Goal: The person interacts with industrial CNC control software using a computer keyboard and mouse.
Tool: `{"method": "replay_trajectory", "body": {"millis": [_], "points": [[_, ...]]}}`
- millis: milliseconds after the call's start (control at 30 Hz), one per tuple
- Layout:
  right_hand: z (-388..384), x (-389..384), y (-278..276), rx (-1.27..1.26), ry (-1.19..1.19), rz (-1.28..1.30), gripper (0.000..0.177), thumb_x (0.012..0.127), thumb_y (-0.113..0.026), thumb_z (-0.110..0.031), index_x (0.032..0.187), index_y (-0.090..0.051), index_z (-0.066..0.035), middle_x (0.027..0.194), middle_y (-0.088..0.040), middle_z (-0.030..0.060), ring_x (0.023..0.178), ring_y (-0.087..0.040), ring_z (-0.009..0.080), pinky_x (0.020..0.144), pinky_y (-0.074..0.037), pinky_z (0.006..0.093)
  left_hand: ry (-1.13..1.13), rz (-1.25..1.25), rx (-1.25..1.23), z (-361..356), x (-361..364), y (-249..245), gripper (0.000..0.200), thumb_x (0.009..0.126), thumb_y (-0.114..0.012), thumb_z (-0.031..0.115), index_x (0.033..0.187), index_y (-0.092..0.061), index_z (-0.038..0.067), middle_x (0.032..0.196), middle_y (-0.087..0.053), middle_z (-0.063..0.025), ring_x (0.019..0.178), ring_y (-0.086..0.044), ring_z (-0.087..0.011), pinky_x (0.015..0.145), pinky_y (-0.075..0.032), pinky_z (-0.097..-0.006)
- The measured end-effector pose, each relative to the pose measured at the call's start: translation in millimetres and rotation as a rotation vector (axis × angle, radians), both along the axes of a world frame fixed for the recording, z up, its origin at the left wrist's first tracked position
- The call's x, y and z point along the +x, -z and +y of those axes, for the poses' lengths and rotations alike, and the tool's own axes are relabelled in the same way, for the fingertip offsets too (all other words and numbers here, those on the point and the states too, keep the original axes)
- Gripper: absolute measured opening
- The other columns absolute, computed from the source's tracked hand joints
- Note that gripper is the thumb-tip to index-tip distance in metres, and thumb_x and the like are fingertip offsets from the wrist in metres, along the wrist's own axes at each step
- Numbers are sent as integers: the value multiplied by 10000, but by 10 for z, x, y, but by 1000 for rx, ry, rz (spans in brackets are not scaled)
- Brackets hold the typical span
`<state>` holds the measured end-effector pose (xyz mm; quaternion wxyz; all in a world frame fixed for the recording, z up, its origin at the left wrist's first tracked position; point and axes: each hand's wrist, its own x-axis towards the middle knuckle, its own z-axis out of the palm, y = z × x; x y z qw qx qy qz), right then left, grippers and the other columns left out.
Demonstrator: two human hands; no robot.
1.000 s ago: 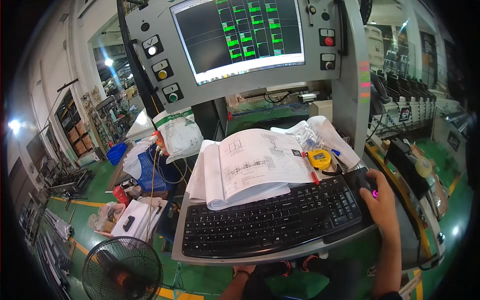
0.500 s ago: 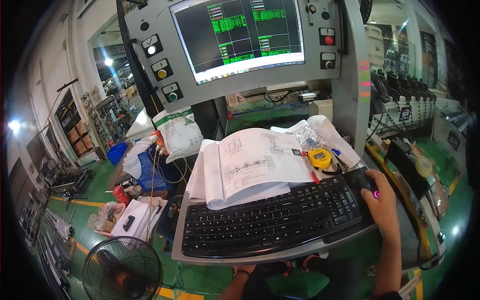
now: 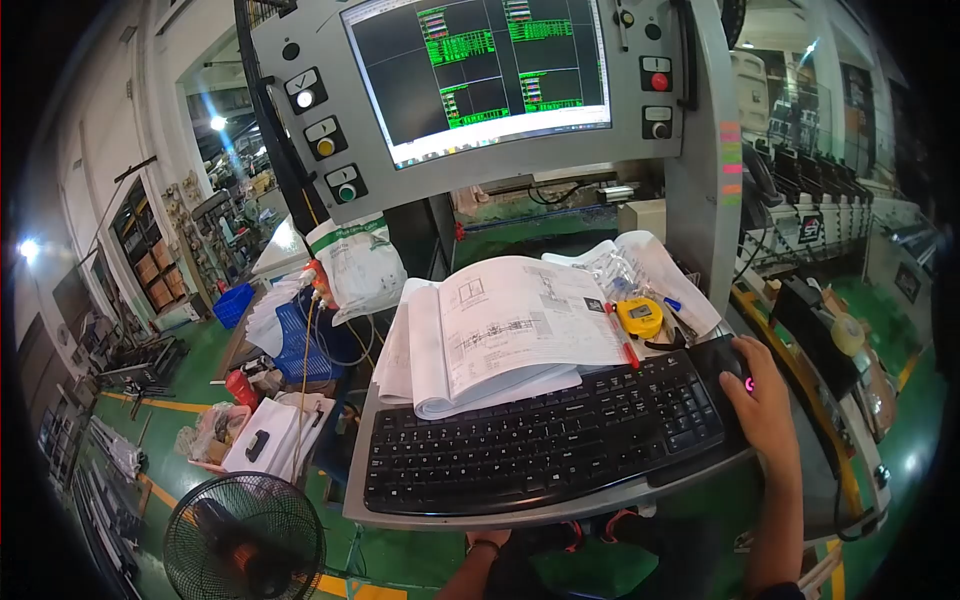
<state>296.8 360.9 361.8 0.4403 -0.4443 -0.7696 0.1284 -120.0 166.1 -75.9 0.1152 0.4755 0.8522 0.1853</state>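
My right hand (image 3: 764, 398) is wrapped round a black mouse (image 3: 722, 372) with a pink light, at the right end of the tray. Left of it lies a black keyboard (image 3: 540, 445). An open stack of printed drawings (image 3: 525, 325) rests over the keyboard's back edge. A red pen (image 3: 622, 338) and a yellow tape measure (image 3: 639, 317) lie beside the papers. Below the tray's front edge hangs my left hand (image 3: 488, 538), mostly hidden by the tray, its fingers out of sight. A lit screen (image 3: 480, 75) with green drawings stands above.
A control panel (image 3: 300, 150) with buttons surrounds the screen. A white bag (image 3: 358, 268) hangs left of the papers. At the lower left stands a black fan (image 3: 245, 540), near a blue basket (image 3: 305, 345). The metal tray edge (image 3: 440, 522) runs along the front.
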Motion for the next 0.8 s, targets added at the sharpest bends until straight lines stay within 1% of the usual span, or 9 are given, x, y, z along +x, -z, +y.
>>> {"method": "replay_trajectory", "body": {"millis": [67, 167, 267, 367, 467, 567, 667, 767, 800], "points": [[-16, -6, -10, -40, 8, 30, 524, 1036, -762, -174, 1505, -615, 11, 1555, -659, 235, 1415, -668, 453, 1184, -511, 465, 11, 22, 14, 13, -34, 82, 748, 1134, -461, 679, 1707, -569, 211, 1836, -445, -145, 1697, -383, -420, 1394, -275, -627], [-26, -16, -24, -69, 14, 48, 520, 1038, -763, -181, 1499, -610, 5, 1533, -673, 232, 1386, -680, 451, 1168, -518, 472, 4, 28, -22, 2, -7, 7, 750, 1135, -457, 675, 1713, -560, 208, 1838, -438, -153, 1698, -381, -426, 1395, -277, -625], [-5, -13, 10, -50, 23, 56, 518, 1030, -769, -179, 1492, -617, -4, 1486, -701, 224, 1344, -700, 433, 1136, -529, 463, 0, 13, 10, 2, 3, -23, 755, 1137, -453, 677, 1717, -555, 205, 1837, -439, -158, 1702, -374, -426, 1397, -269, -629], [-47, -28, -45, -77, 34, 70, 519, 1004, -771, -164, 1478, -625, -11, 1441, -725, 215, 1306, -720, 410, 1086, -546, 445, 14, 21, -34, -13, -1, -62, 763, 1131, -464, 685, 1719, -552, 205, 1836, -441, -155, 1705, -371, -420, 1399, -266, -627], [4, 22, 35, -3, 29, 46, 516, 976, -770, -146, 1457, -639, -13, 1414, -739, 202, 1275, -735, 398, 1039, -559, 437, -9, -35, -7, -7, 19, -86, 760, 1128, -476, 681, 1717, -553, 207, 1832, -448, -155, 1698, -384, -423, 1395, -277, -627], [-80, -27, -78, -94, 39, 86, 493, 958, -759, -127, 1426, -656, -10, 1409, -745, 191, 1261, -738, 382, 1024, -565, 428, -2, 13, -7, 9, -16, -2, 744, 1130, -482, 668, 1710, -561, 210, 1826, -457, -154, 1689, -399, -425, 1390, -288, -633], [-86, -24, -95, -134, 39, 92, 492, 953, -747, -116, 1423, -662, 2, 1426, -734, 191, 1261, -733, 365, 1037, -564, 412, 14, 70, -7, -7, -37, 92, 727, 1133, -479, 657, 1698, -577, 210, 1819, -469, -154, 1683, -409, -426, 1386, -297, -635], [18, 35, 36, 66, -4, 19, 512, 947, -736, -106, 1440, -663, 11, 1458, -715, 198, 1266, -729, 353, 1046, -565, 405, 30, 104, 27, -12, -23, 58, 712, 1131, -488, 647, 1687, -591, 214, 1812, -482, -147, 1678, -419, -424, 1384, -304, -633], [6, 31, 21, 44, -11, 26, 519, 946, -736, -106, 1446, -662, 14, 1470, -708, 200, 1270, -728, 355, 1051, -564, 410, 28, 95, 16, -15, -13, 40, 708, 1130, -490, 642, 1685, -593, 215, 1810, -485, -146, 1675, -422, -425, 1383, -305, -633]]}}
